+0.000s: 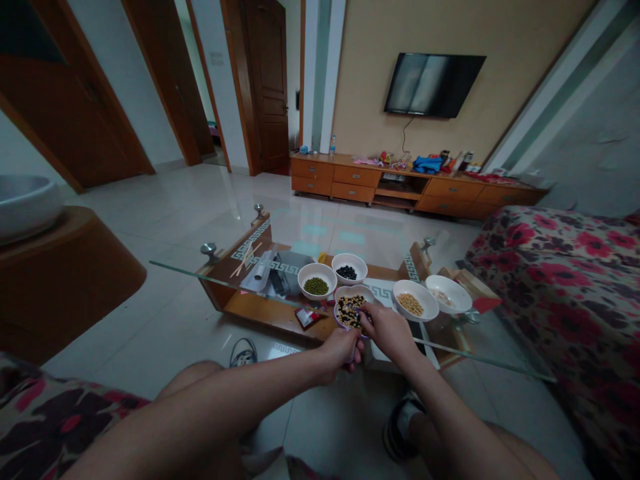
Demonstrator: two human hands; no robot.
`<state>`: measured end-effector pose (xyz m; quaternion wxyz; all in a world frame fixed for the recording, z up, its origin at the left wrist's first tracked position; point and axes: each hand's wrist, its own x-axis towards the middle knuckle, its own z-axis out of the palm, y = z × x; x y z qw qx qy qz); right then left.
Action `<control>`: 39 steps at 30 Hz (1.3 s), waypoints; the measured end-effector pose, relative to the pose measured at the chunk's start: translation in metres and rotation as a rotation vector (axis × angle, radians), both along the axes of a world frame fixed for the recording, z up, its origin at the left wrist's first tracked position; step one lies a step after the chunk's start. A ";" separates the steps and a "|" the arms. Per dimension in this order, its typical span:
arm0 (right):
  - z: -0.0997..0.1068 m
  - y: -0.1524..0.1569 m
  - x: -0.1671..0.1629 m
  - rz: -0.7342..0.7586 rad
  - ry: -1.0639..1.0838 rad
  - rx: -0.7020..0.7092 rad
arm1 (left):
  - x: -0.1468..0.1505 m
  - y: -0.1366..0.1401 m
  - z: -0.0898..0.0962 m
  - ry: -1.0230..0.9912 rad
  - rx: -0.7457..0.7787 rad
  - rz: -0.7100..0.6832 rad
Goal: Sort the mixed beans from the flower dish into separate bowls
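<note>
A bowl of mixed black and yellow beans (350, 312) sits at the near edge of the glass table. My left hand (343, 350) is closed at its front, where a purplish piece like a handle shows between the fingers. Over the beans, the fingers of my right hand (387, 327) are pinched together; what they hold is too small to make out. Behind stand a white bowl with green beans (316, 287) and another with black beans (346, 272). To the right are a bowl of yellow beans (411, 305) and a white bowl (448, 295) with a little pale content.
The glass tabletop (200, 272) has an exposed front edge. On the shelf beneath lie a red packet (307, 317) and wooden chopsticks (246, 259). A flowered sofa (560, 287) stands at right, a low TV cabinet (350, 177) against the far wall.
</note>
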<state>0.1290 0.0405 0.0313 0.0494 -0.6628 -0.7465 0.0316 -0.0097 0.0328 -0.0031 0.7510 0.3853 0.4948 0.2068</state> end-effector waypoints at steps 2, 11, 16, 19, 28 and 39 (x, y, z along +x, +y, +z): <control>0.000 0.000 0.000 -0.002 -0.004 -0.001 | 0.000 0.000 -0.001 -0.002 0.001 0.003; 0.000 0.000 0.001 -0.018 -0.016 -0.015 | 0.000 0.001 -0.002 0.002 0.001 -0.001; 0.000 0.000 0.001 -0.002 -0.014 -0.023 | -0.001 0.000 0.001 0.007 -0.002 -0.003; -0.001 0.000 0.002 0.010 -0.012 -0.026 | -0.001 0.000 0.002 0.009 0.001 -0.001; -0.003 0.001 0.002 0.013 -0.022 -0.030 | 0.000 0.000 0.000 0.005 -0.001 0.002; 0.000 -0.001 0.003 0.015 0.001 -0.026 | -0.001 -0.001 0.003 -0.003 0.007 -0.002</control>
